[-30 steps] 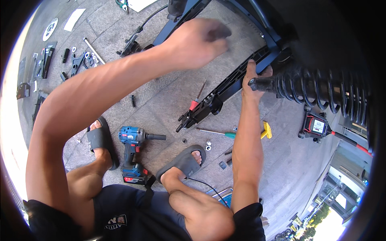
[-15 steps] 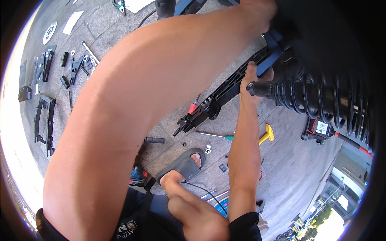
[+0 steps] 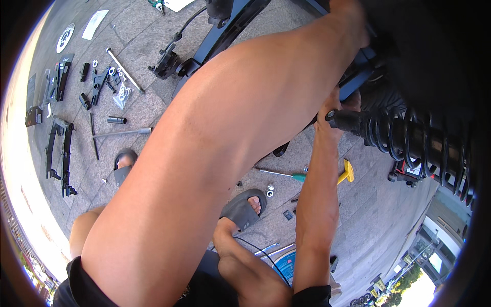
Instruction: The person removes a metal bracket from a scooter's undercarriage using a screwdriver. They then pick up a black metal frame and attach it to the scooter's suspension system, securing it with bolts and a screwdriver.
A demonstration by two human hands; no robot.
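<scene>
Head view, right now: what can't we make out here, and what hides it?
All in the head view:
- Left hand: fingers lost in the dark area at upper right; their hold cannot be told.
- Right hand: partly covered by the end of the shock absorber, so its grip is unclear.
- Left sandal: partly behind the left arm.
- Bagged parts: too small to identify.

There are two hands: the left hand (image 3: 356, 25) at one o'clock and the right hand (image 3: 328, 113) at two, with one blue-black frame (image 3: 356, 85) beside it. Three o'clock has one coil spring (image 3: 417, 135), one jack (image 3: 404, 172) and one yellow-handled tool (image 3: 349, 171); four, one screwdriver (image 3: 296, 177). Of sandals (image 3: 239, 211), two: six and nine. Of paper sheets (image 3: 95, 24), two: ten and eleven. Eleven also has one pair of pliers (image 3: 158, 7); ten, one round sticker (image 3: 65, 38).
</scene>
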